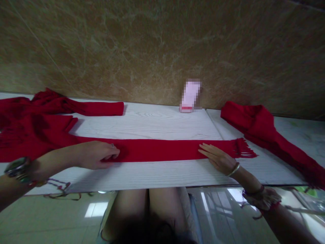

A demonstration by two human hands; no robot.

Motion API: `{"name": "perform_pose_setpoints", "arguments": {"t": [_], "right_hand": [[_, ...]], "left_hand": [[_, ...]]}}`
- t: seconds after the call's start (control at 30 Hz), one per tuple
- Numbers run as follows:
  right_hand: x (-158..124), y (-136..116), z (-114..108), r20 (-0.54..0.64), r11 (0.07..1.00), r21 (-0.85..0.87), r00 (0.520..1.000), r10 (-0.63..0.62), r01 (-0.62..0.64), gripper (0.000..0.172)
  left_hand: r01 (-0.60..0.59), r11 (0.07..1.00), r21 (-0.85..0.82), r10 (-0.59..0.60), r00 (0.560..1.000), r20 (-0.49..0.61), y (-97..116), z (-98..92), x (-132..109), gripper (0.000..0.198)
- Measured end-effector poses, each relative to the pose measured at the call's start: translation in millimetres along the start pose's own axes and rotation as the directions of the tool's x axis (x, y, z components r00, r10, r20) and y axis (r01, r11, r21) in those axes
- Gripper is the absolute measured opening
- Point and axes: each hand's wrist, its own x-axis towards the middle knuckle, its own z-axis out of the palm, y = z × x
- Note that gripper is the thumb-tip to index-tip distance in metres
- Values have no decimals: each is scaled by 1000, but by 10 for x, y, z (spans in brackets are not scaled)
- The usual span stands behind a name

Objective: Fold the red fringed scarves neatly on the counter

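A long red scarf [157,150] lies flat across the white table, its fringed end at the right. My left hand [98,154] rests on the scarf left of the middle, its fingers curled in and gripping the cloth, with the fingertips partly hidden. Near the fringe, my right hand [215,157] lies flat on the scarf with its fingers stretched out. The scarf's left part runs into a heap of red cloth [38,132] beyond my left wrist.
Another red scarf [264,125] lies loosely along the right side, hanging towards the front edge. Folded red cloth [101,108] sits at the back left. A pink object [190,95], blurred out, leans against the marbled wall [139,51]. The table [152,174] is narrow.
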Motion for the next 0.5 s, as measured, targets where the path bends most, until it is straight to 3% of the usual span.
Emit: {"name": "perform_pose_setpoints", "arguments": {"t": [0.07, 0.2, 0.3, 0.4, 0.5], "right_hand": [[81, -76, -44, -9, 999, 40, 1000, 3, -3, 48], [380, -337, -82, 31, 998, 39, 998, 54, -55, 53], [557, -484, -35, 90, 992, -22, 988, 128, -127, 52], [491, -388, 28, 125, 973, -88, 966, 225, -216, 49], [142, -19, 55, 104, 909, -171, 911, 400, -380, 47]], "left_hand": [[-66, 996, -62, 66, 998, 2, 90, -35, 145, 21], [-161, 987, -7, 153, 952, -266, 367, 61, 596, 39], [-223, 971, 89, 238, 937, -256, 522, 243, 891, 50], [-231, 961, 150, 262, 936, -235, 541, 374, 1013, 51], [-243, 956, 161, 279, 924, -260, 483, 419, 1011, 50]]}}
